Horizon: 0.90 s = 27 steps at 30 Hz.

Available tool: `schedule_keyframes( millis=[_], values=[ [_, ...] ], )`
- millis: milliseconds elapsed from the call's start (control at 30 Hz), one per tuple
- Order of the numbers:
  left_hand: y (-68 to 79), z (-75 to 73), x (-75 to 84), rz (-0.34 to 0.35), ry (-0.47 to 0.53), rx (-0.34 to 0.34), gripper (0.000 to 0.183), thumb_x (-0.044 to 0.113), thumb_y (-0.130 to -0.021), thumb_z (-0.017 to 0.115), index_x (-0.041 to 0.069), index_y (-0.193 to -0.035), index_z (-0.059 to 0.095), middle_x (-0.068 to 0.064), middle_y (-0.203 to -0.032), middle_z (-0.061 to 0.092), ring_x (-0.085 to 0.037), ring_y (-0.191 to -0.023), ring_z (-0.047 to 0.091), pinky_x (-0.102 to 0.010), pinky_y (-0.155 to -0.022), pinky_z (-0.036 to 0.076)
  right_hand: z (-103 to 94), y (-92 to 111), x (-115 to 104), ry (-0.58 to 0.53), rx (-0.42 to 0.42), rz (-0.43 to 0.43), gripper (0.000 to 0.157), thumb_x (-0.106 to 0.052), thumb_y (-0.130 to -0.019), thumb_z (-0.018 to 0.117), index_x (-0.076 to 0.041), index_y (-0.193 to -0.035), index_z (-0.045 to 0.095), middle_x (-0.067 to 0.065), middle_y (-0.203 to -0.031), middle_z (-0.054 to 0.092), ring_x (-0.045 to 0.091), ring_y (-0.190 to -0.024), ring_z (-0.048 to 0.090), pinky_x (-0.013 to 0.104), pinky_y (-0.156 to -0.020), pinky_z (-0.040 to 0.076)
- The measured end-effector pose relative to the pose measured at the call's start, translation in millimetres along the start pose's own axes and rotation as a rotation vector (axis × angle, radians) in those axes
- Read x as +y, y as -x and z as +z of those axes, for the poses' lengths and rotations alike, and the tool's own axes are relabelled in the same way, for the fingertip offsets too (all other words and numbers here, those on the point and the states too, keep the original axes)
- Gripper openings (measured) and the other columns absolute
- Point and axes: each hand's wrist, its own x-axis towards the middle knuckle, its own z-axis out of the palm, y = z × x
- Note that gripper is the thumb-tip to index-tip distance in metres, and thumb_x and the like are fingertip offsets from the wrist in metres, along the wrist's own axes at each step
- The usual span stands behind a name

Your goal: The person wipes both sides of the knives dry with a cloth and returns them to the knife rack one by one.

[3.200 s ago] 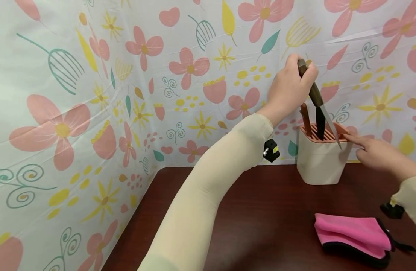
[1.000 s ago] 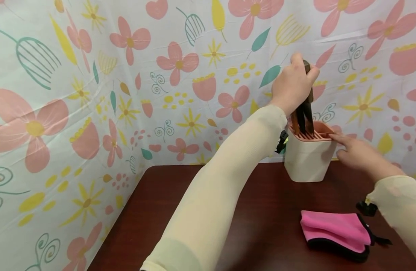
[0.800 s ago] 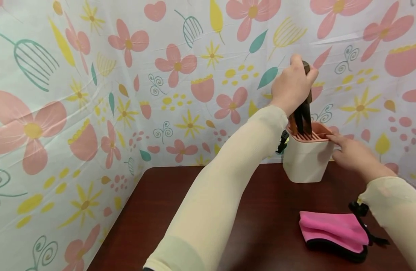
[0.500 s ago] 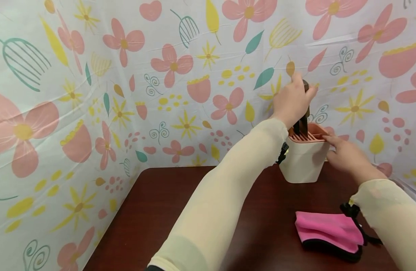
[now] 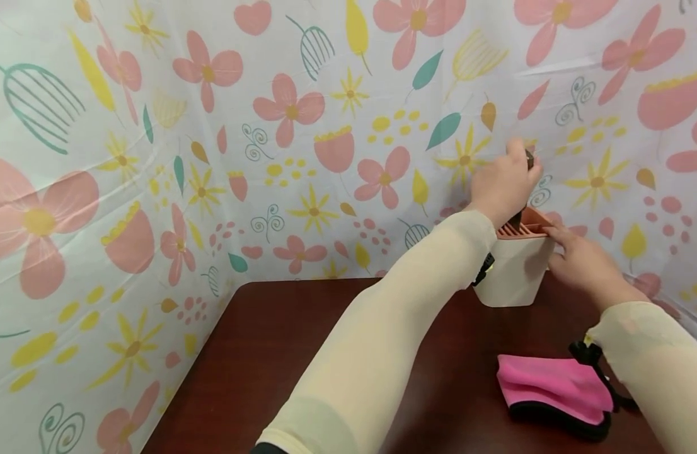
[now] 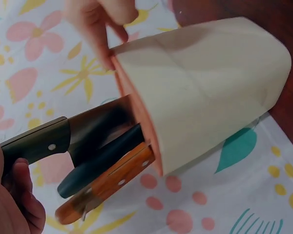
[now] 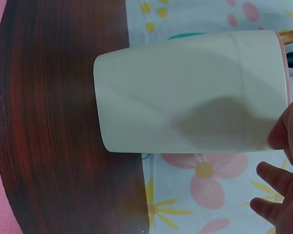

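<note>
My left hand (image 5: 501,189) grips the dark riveted handle of a broad-bladed kitchen knife (image 6: 39,141). Its blade is partly down in the slotted orange top of a cream knife holder (image 5: 510,274), the lower part hidden inside. Beside that blade, a black-handled tool (image 6: 100,165) and a wooden-handled one (image 6: 107,183) stand in the slots. My right hand (image 5: 589,265) pinches the holder's rim at its right corner; in the right wrist view its other fingers (image 7: 278,180) extend past the corner.
A pink cloth item with black trim (image 5: 555,388) lies on the dark wooden table (image 5: 450,378), in front of the holder and near the right forearm. A flower-patterned sheet (image 5: 326,189) hangs close behind the holder and along the left.
The left hand has brought the knife from in front of the holder over its slots, then lowered it in. The right hand stays at the rim. The head view has shifted slightly.
</note>
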Motion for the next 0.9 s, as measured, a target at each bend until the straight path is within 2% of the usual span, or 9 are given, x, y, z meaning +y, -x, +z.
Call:
schedule_keyframes(
  millis=[133,233,333,433,500,633,667,767,900],
  values=[
    [1.4,7.4,5.3,-0.016,0.03,-0.076,0.034,0.06,-0.106,0.032,0.035,-0.13,0.035,0.011,-0.056,0.056,-0.01,-0.043,0.056,-0.026,-0.042,0.041,-3.2,-3.6,0.5,0.001,-0.013,0.008,0.066,-0.012,-0.096,0.045,0.003,-0.158,0.028,0.044,-0.151,0.035,0.05,-0.092,0.056,0.057,-0.072,0.04],
    [3.3,14.0,8.1,-0.025,0.021,-0.114,0.036,0.062,-0.105,0.031,0.033,-0.127,0.033,0.01,-0.054,0.053,-0.011,-0.041,0.055,-0.027,-0.041,0.039,-4.8,-4.9,1.7,0.009,-0.025,0.017,0.066,-0.012,-0.096,0.045,0.004,-0.158,0.028,0.042,-0.154,0.032,0.056,-0.101,0.055,0.058,-0.073,0.04],
    [4.8,21.9,9.8,-0.025,0.005,-0.114,0.036,0.063,-0.104,0.03,0.03,-0.121,0.033,0.009,-0.054,0.052,-0.012,-0.04,0.054,-0.027,-0.04,0.038,-4.4,-5.5,3.2,0.01,-0.025,0.015,0.066,-0.012,-0.096,0.046,0.005,-0.158,0.028,0.041,-0.155,0.03,0.06,-0.109,0.053,0.06,-0.075,0.041],
    [8.2,30.4,9.6,-0.024,0.014,-0.133,0.036,0.063,-0.104,0.032,0.029,-0.115,0.032,0.01,-0.056,0.054,-0.012,-0.042,0.056,-0.028,-0.042,0.041,-2.3,-4.7,3.4,0.004,-0.005,0.002,0.065,-0.011,-0.095,0.047,0.005,-0.156,0.031,0.042,-0.153,0.034,0.06,-0.11,0.052,0.06,-0.076,0.041],
    [11.7,36.4,8.2,-0.027,0.022,-0.151,0.036,0.063,-0.104,0.034,0.028,-0.113,0.032,0.01,-0.057,0.057,-0.012,-0.043,0.058,-0.028,-0.043,0.044,0.0,-3.5,2.8,0.0,-0.003,-0.001,0.065,-0.012,-0.095,0.048,0.004,-0.156,0.032,0.042,-0.151,0.037,0.057,-0.101,0.055,0.058,-0.074,0.042],
    [18.0,45.7,4.1,-0.045,0.004,-0.171,0.037,0.064,-0.103,0.035,0.028,-0.113,0.034,0.01,-0.06,0.058,-0.012,-0.044,0.059,-0.03,-0.044,0.046,5.0,-0.6,1.0,-0.004,-0.01,-0.005,0.064,-0.012,-0.095,0.048,0.005,-0.155,0.034,0.043,-0.149,0.039,0.061,-0.106,0.055,0.068,-0.084,0.045],
    [18.6,47.1,3.6,-0.048,0.0,-0.17,0.037,0.064,-0.103,0.035,0.028,-0.113,0.034,0.01,-0.06,0.058,-0.012,-0.044,0.059,-0.03,-0.044,0.045,5.7,-0.3,0.7,-0.006,-0.013,-0.003,0.064,-0.013,-0.095,0.048,0.005,-0.155,0.033,0.042,-0.15,0.038,0.06,-0.105,0.055,0.068,-0.084,0.045],
    [18.1,47.0,3.2,-0.054,-0.002,-0.169,0.039,0.066,-0.102,0.036,0.029,-0.113,0.034,0.01,-0.06,0.058,-0.012,-0.044,0.059,-0.03,-0.043,0.043,6.1,-0.1,0.3,-0.023,-0.005,0.007,0.066,-0.012,-0.095,0.046,0.005,-0.157,0.031,0.042,-0.152,0.035,0.063,-0.116,0.05,0.071,-0.088,0.043],
    [14.9,41.2,2.9,-0.098,0.038,-0.223,0.043,0.07,-0.099,0.036,0.031,-0.116,0.03,0.007,-0.062,0.058,-0.014,-0.049,0.059,-0.03,-0.046,0.04,4.4,0.6,1.0,-0.031,0.002,0.008,0.068,-0.012,-0.096,0.047,0.003,-0.159,0.027,0.039,-0.157,0.03,0.065,-0.124,0.044,0.074,-0.091,0.04]
  ],
)
